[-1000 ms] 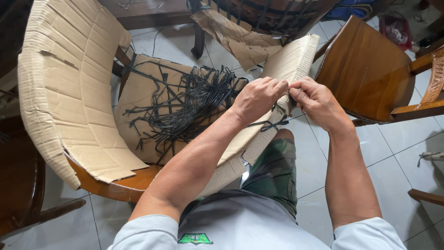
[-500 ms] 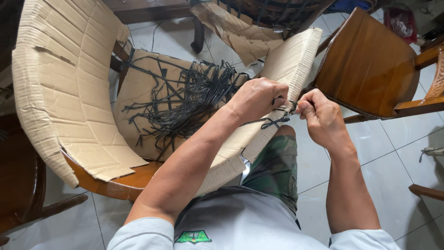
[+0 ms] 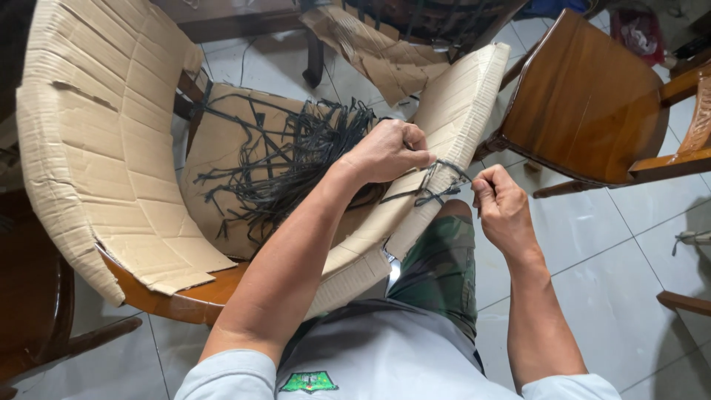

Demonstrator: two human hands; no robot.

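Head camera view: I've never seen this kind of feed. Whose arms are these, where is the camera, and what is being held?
One camera sits on a person's head and looks down at their own two bare arms. The left hand presses on the brown corrugated cardboard sheet wrapped over a wooden chair arm. The right hand pinches the thin black strap that is looped around that cardboard. A pile of loose black straps lies on the cardboard-covered seat. Another brown wooden chair stands on the white tiled floor.
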